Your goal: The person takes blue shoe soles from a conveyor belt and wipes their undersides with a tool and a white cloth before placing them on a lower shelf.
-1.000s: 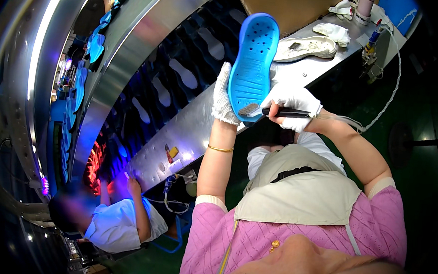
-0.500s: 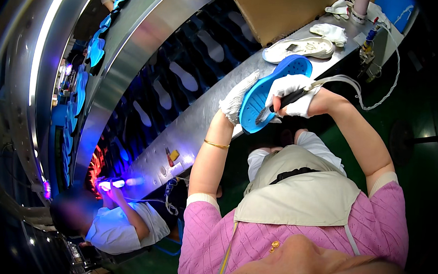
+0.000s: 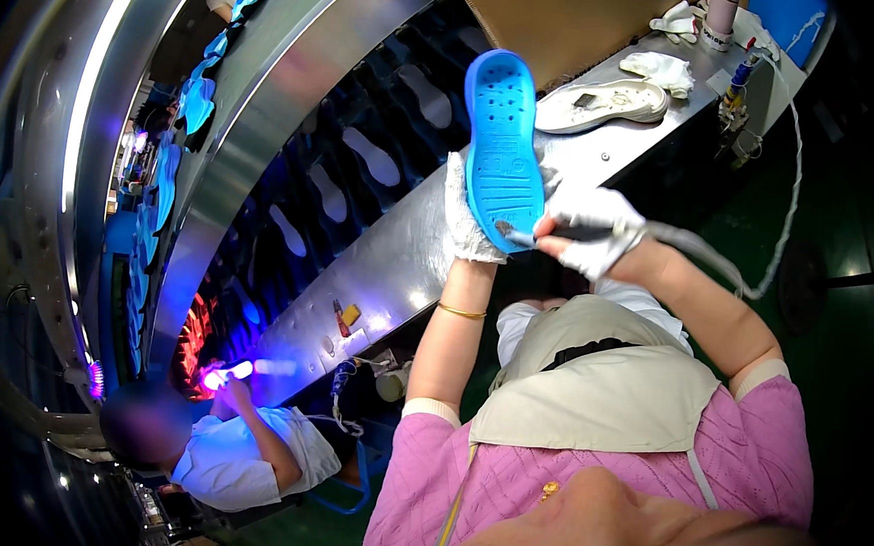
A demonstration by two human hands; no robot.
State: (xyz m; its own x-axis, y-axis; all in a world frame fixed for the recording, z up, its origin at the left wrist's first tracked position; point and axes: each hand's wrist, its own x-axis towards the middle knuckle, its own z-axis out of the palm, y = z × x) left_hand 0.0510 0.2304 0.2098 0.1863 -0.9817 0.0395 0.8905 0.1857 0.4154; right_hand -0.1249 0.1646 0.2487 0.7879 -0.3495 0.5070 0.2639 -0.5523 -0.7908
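Observation:
In a white glove, my left hand is closed round the edge of a blue shoe sole, holding it upright with its ribbed, holed inner side showing. My right hand, gloved in white with bare fingertips, grips a brush fed by a pale hose. Its bristles touch the sole's lower end, beside a dark patch. The brush handle is blurred and partly hidden by my fingers. Just past the sole, a white shoe piece lies on the metal bench.
White gloves and a pink-and-white cylinder sit at the bench's far right. A cardboard box stands behind. Pale soles lie on the dark conveyor. At left a co-worker holds a glowing piece under violet light.
The blue sole has turned more upright and swung left, with my left hand now under its left edge. My right hand and brush stay at its lower end. The co-worker's hands moved slightly.

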